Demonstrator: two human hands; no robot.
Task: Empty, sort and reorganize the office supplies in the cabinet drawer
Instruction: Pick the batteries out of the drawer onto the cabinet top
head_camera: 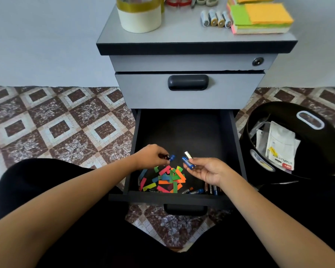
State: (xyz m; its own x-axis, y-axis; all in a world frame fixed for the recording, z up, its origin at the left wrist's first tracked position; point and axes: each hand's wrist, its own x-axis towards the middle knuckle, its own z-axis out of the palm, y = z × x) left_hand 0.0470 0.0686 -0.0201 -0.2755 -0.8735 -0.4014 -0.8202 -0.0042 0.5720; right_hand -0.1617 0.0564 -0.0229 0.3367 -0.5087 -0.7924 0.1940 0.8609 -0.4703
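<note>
Left hand [153,156] pinches a small blue cylindrical battery [171,157]; right hand [207,171] grips a blue and white battery pair [188,161]. More loose slim batteries [211,190] lie in the black drawer [182,132] just under the right wrist — nearer that hand.

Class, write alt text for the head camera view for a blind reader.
A person's left hand pinches a blue battery and the right hand holds two batteries over an open bottom drawer strewn with coloured paper strips. Four batteries, sticky notes and tape sit on the cabinet top.
</note>
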